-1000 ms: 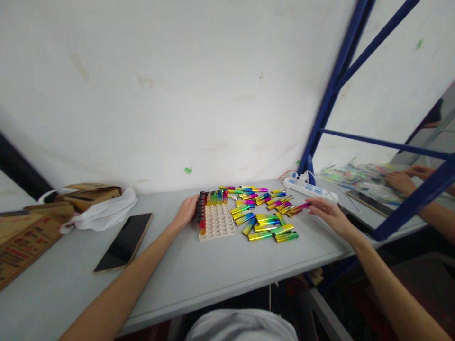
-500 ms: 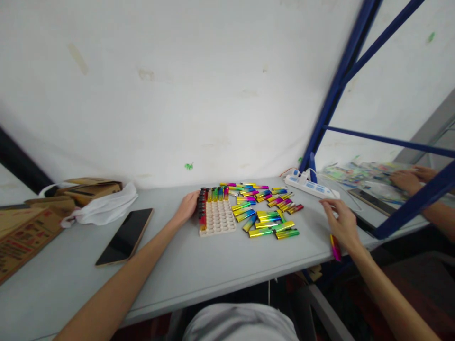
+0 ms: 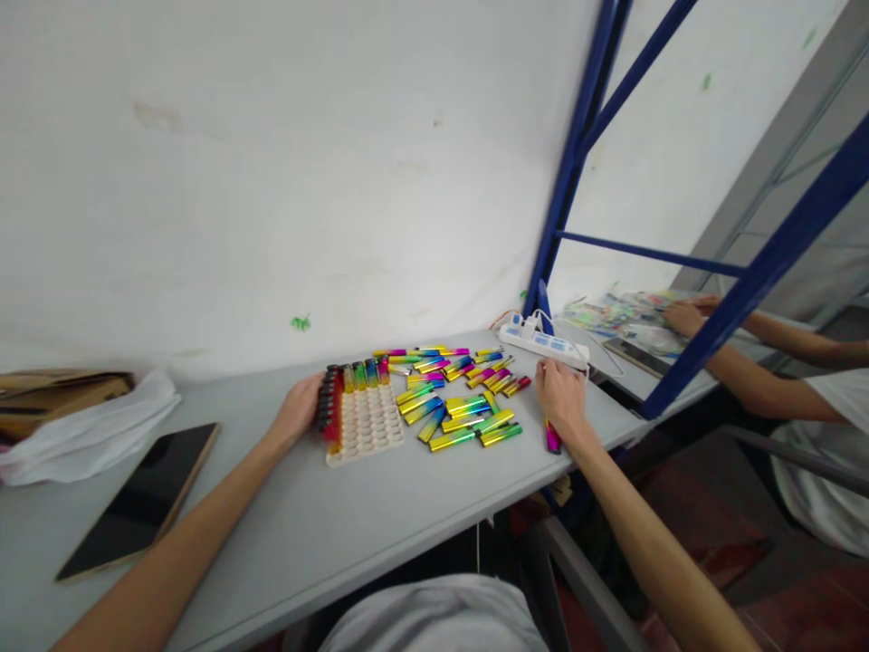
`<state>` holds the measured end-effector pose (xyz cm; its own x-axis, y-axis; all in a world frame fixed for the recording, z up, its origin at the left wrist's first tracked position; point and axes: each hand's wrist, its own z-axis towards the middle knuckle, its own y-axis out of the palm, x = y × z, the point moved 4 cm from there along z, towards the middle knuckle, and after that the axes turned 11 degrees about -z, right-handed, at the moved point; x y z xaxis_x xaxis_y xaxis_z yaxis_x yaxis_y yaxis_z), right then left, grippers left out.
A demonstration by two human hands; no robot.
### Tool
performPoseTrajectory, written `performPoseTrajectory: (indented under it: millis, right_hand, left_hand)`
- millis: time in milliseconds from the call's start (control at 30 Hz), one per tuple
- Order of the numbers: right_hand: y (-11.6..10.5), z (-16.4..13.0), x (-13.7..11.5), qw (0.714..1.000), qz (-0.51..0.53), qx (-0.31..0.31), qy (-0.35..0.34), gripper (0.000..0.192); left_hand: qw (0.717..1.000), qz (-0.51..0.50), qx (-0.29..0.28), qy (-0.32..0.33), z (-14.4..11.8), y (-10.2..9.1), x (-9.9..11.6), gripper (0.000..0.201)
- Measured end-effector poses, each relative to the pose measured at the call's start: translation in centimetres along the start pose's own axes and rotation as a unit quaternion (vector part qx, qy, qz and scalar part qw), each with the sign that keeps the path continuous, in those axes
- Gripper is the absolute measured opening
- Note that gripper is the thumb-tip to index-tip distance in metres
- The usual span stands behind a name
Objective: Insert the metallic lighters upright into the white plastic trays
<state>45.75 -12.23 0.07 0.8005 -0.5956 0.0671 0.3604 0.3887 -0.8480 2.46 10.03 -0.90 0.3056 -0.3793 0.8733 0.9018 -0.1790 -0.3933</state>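
Observation:
A pale honeycomb rack (image 3: 370, 433) stands on the grey table, with small lighters (image 3: 329, 403) that have black tops and clear coloured bodies upright along its left side and back row. Against the rack's left side is my left hand (image 3: 300, 405), its fingers closed at the edge and partly hidden. My right hand (image 3: 562, 391) is closed near the table's right end. From under its palm sticks out a shiny yellow-to-magenta lighter (image 3: 552, 437), its upper part covered. Several metallic rainbow lighters (image 3: 468, 407) lie loose between the rack and my right hand.
A white power strip (image 3: 543, 342) lies behind my right hand, beside a blue metal frame (image 3: 563, 181). At left are a dark phone (image 3: 139, 503), a white plastic bag (image 3: 101, 426) and a cardboard box (image 3: 61, 394). Another person's hands (image 3: 685, 317) work beyond the frame.
The camera view has swung to the right. My right hand, with the yellow-to-magenta lighter, has moved left and closer to the power strip. My left hand stays at the rack.

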Motion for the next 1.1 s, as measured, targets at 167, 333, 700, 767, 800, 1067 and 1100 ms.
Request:
performPoseTrajectory:
  millis: [167, 333, 700, 767, 800, 1067, 1100]
  right_hand:
    - [0.0, 0.8, 0.2, 0.997, 0.033, -0.051, 0.038, 0.035]
    - [-1.2, 0.4, 3.7, 0.973, 0.219, -0.059, -0.027, 0.04]
    - [-2.4, -4.9, 5.0, 0.911, 0.298, -0.183, -0.217, 0.061]
    - [-1.7, -4.5, 4.3, 0.927, 0.288, -0.149, -0.189, 0.067]
    - [-1.4, -4.3, 4.0, 0.933, 0.284, -0.132, -0.178, 0.068]
    - [0.8, -1.6, 2.6, 0.963, 0.206, -0.122, -0.126, 0.065]
    - [1.0, -1.2, 2.4, 0.967, 0.191, -0.126, -0.114, 0.067]
  left_hand:
    - [1.0, 0.01, 0.001, 0.02, -0.1, 0.0, 0.3, 0.052]
    - [1.0, 0.005, -0.001, 0.011, -0.1, 0.1, 0.3, 0.056]
    - [1.0, -0.004, -0.006, 0.022, -0.1, 0.3, 0.3, 0.054]
    - [1.0, -0.005, -0.002, 0.024, 0.0, 0.2, 0.2, 0.055]
    - [1.0, -0.006, -0.001, 0.023, 0.0, 0.2, 0.1, 0.055]
    - [1.0, -0.012, -0.001, 0.015, 0.0, 0.1, -0.2, 0.054]
    - [1.0, -0.013, -0.001, 0.012, 0.0, 0.2, -0.2, 0.054]
